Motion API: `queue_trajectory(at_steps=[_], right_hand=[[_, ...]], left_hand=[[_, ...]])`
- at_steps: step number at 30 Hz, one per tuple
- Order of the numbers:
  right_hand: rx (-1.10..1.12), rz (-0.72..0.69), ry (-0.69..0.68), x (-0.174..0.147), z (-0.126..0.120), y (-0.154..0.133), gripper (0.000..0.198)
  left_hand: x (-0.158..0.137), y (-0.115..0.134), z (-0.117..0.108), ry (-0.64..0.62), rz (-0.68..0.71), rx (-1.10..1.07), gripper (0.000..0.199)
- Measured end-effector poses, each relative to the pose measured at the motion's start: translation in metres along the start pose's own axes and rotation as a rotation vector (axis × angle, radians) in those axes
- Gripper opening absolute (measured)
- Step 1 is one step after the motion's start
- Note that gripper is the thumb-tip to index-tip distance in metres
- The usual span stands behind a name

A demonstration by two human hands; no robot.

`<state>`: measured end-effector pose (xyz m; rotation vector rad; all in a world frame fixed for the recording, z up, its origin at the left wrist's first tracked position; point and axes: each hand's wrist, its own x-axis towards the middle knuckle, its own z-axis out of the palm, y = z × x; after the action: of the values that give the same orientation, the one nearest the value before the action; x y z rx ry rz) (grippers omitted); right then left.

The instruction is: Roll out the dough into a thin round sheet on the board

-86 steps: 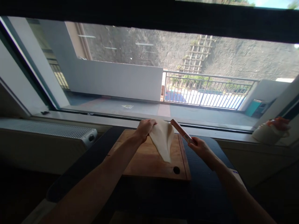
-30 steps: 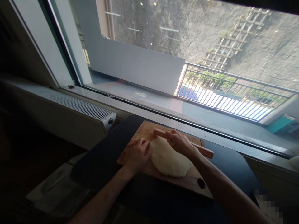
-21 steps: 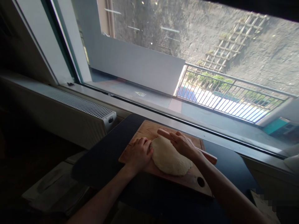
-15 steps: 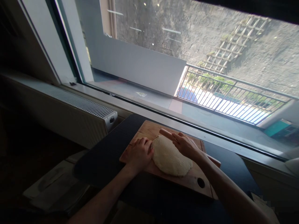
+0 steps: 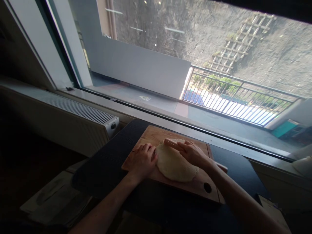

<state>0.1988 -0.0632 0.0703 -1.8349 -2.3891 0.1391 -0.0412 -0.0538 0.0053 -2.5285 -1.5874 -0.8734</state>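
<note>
A pale, flattened sheet of dough (image 5: pixel 174 165) lies on a wooden cutting board (image 5: pixel 152 133). My right hand (image 5: pixel 192 152) is closed over the middle of a wooden rolling pin (image 5: pixel 172 144), pressing it across the dough's far part. A strip of dough shows beyond the pin, whose right end sticks out past my forearm. My left hand (image 5: pixel 145 159) is at the dough's left edge, its fingers bent and its thumb against the dough. Its fingertips are partly hidden, but it seems to grip that edge.
The board rests on a dark table (image 5: pixel 104 165) beside a window sill (image 5: pixel 136 112). A white radiator (image 5: pixel 73 120) stands to the left, with a pale flat item (image 5: pixel 56 198) low beside the table. Outside is a railing (image 5: pixel 234 97).
The rolling pin has come slightly nearer to me, from the dough's far edge onto the dough, with my right hand on it. My left hand stays at the dough's edge. The view has shifted slightly.
</note>
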Motion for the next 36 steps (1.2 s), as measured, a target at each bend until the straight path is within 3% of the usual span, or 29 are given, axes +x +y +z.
queue_trajectory(at_steps=[4, 6, 10, 13, 19, 24, 27, 32, 34, 36], right_hand=[[0.010, 0.102, -0.112, -0.017, 0.007, 0.006, 0.029], [0.003, 0.168, -0.030, -0.011, 0.020, -0.002, 0.039], [-0.076, 0.300, 0.269, 0.032, 0.041, -0.013, 0.050], [-0.038, 0.359, 0.203, 0.048, 0.041, -0.012, 0.052], [-0.009, 0.087, 0.143, 0.012, 0.056, -0.035, 0.062], [-0.085, 0.288, 0.094, 0.055, 0.044, -0.006, 0.052], [-0.076, 0.259, -0.008, 0.075, 0.036, 0.008, 0.047], [0.097, 0.171, -0.011, 0.040, 0.046, -0.014, 0.051], [0.140, 0.102, -0.056, 0.033, 0.046, -0.015, 0.052], [0.117, 0.118, -0.053, 0.041, 0.040, -0.004, 0.048]], left_hand=[[0.000, 0.000, 0.003, 0.007, 0.000, 0.004, 0.026], [0.000, 0.001, 0.005, 0.012, -0.001, 0.012, 0.026], [0.001, 0.002, 0.006, 0.004, 0.014, 0.013, 0.026], [0.002, 0.001, 0.005, -0.001, 0.013, 0.004, 0.027], [0.003, 0.000, 0.007, -0.016, 0.004, 0.005, 0.027], [0.001, -0.001, 0.007, -0.022, -0.009, -0.009, 0.028], [0.005, -0.002, 0.009, -0.012, -0.022, -0.042, 0.027], [0.040, 0.004, 0.016, -0.028, -0.103, -0.136, 0.027], [0.060, 0.010, 0.018, -0.093, -0.173, -0.152, 0.026], [0.078, 0.016, 0.019, -0.196, -0.245, -0.146, 0.025]])
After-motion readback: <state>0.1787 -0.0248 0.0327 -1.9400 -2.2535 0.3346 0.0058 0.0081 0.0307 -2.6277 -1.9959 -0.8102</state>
